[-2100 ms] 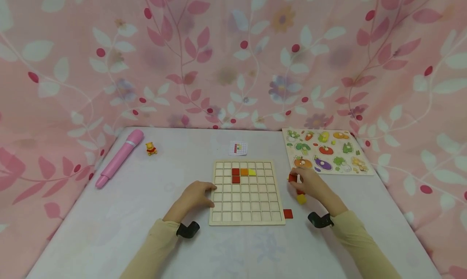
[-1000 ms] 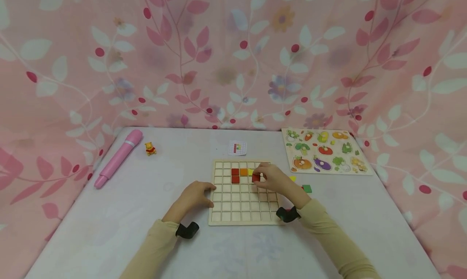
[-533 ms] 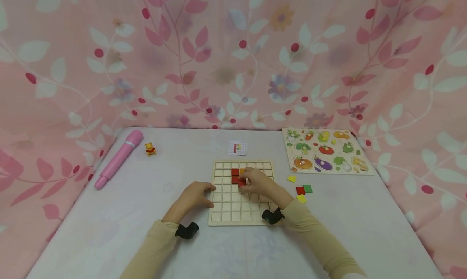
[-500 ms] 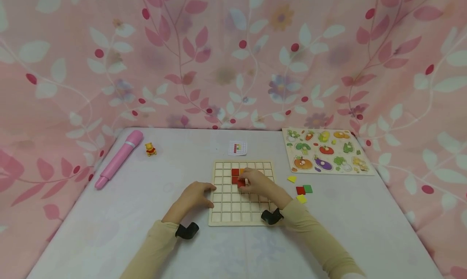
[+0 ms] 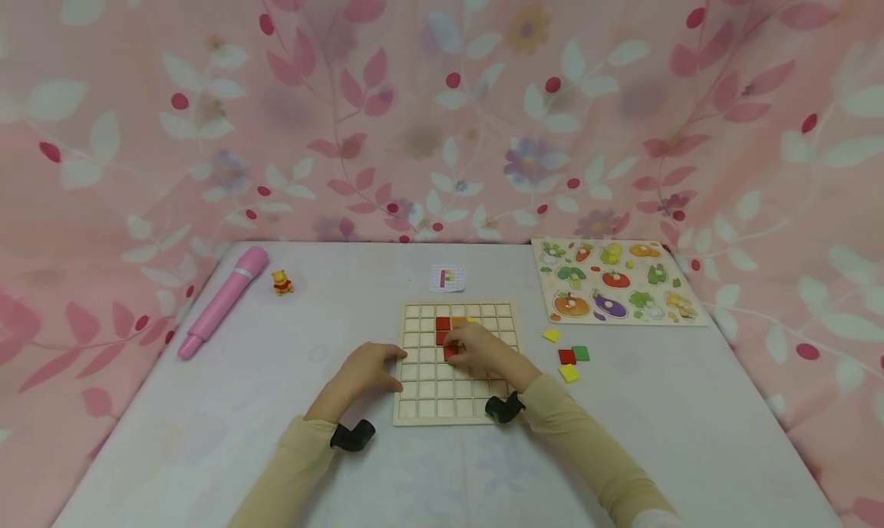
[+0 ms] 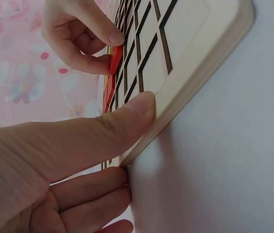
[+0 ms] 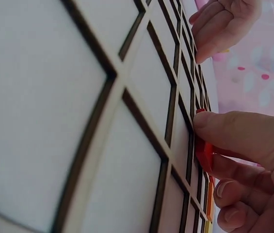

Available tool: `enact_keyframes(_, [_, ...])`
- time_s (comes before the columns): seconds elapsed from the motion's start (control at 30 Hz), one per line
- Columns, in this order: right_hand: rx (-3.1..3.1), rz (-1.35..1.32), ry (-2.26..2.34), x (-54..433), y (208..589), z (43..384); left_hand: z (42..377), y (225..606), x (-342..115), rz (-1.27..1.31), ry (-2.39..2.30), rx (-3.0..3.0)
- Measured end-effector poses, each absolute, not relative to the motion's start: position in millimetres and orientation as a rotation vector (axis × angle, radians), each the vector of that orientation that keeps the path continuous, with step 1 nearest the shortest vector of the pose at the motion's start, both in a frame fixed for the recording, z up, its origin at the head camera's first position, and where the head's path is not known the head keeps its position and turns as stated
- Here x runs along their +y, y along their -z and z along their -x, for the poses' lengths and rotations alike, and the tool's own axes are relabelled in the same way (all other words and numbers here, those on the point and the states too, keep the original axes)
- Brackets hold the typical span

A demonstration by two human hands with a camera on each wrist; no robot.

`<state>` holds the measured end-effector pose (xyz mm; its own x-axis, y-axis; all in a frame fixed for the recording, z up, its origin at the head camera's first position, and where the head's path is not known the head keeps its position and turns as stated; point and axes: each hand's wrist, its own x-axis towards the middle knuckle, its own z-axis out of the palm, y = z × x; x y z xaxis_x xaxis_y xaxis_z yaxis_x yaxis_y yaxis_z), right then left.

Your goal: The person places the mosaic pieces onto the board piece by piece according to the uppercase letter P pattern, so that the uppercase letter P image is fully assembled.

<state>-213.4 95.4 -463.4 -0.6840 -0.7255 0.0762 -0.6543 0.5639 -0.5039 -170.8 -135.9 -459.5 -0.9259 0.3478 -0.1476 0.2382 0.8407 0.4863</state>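
Observation:
In the head view, a pale wooden grid board (image 5: 466, 414) lies on the white table. My right hand (image 5: 481, 351) reaches over it and pinches a red square tile (image 5: 450, 353) between thumb and fingers. The right wrist view shows this red tile (image 7: 204, 153) tilted at the grid. Above it two red tiles (image 5: 443, 331) sit in cells, with an orange tile (image 5: 459, 322) and a partly hidden yellow piece (image 5: 473, 321) alongside. At the board's left edge rests my left hand (image 5: 361, 371), thumb and forefinger apart; its thumb (image 6: 139, 107) presses the rim in the left wrist view.
Right of the board lie yellow pieces (image 5: 569, 373), a red tile (image 5: 567, 356) and a green tile (image 5: 581, 353). A vegetable puzzle board (image 5: 587, 282), pattern card (image 5: 446, 278), bear figurine (image 5: 281, 282) and pink microphone-shaped toy (image 5: 224, 301) stand farther back.
My right hand has carried the red tile from the loose pieces leftward onto the board, then slightly toward the third row. Pieces beneath it came into view. My left hand has stayed put.

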Motion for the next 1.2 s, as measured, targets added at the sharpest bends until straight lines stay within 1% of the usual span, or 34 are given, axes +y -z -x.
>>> enact_keyframes(0.23, [2.639,1.157,0.744,84.5,464.3,214.3,165.4,459.0,-142.0,-0.436,-0.701,2.805])
enact_keyframes(1.2, [2.666,1.187,0.778,84.4,462.6,216.8,168.7,461.5,-138.4,-0.476,-0.751,2.797])
